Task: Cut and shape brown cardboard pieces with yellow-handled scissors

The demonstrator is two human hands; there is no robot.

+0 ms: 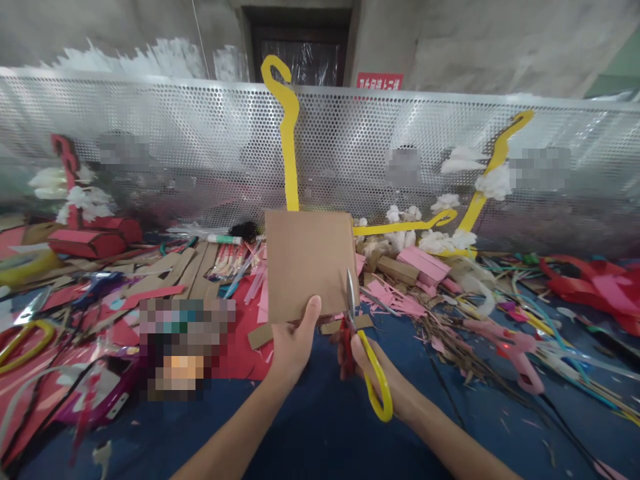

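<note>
My left hand point(296, 343) grips a square piece of brown cardboard point(310, 263) at its lower edge, with the thumb on the face toward me. My right hand point(375, 363) holds scissors point(377, 383) with a yellow handle loop, blades pointing up. The blades overlap the cardboard's lower right edge in view; I cannot tell whether they are cutting it. Something red by the right fingers is partly hidden. A yellow hook-ended strip point(290, 150) rises behind the cardboard, and another yellow hooked strip point(405, 225) sticks out to its right. Whether either is joined to it is hidden.
A perforated metal panel point(345, 147) stands behind the blue surface point(320, 427). Pink paper scraps point(390, 297) and a pink glue gun point(515, 347) with a cord lie at right. Other scissors point(25, 343) and a red cardboard piece point(87, 241) are at left.
</note>
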